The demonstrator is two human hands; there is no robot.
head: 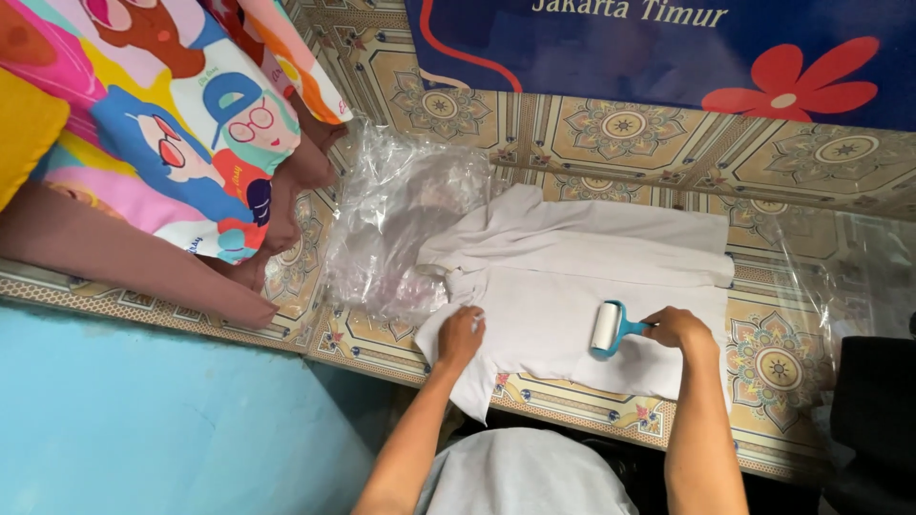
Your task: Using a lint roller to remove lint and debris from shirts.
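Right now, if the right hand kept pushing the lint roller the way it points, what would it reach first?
Probably the left hand, pressing the white cloth garment; the right hand aims its blue-handled white lint roller leftward.

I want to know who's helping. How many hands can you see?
3. The person's left hand presses the white cloth shirt. Their right hand grips the teal-handled white lint roller. Another person's hand rests at the left; more may be hidden.

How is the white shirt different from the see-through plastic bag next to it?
The white shirt is solid white; the plastic bag is see-through. The shirt lies spread flat; the bag is crumpled. The left hand presses the shirt, not the bag. Both lie on the patterned floor.
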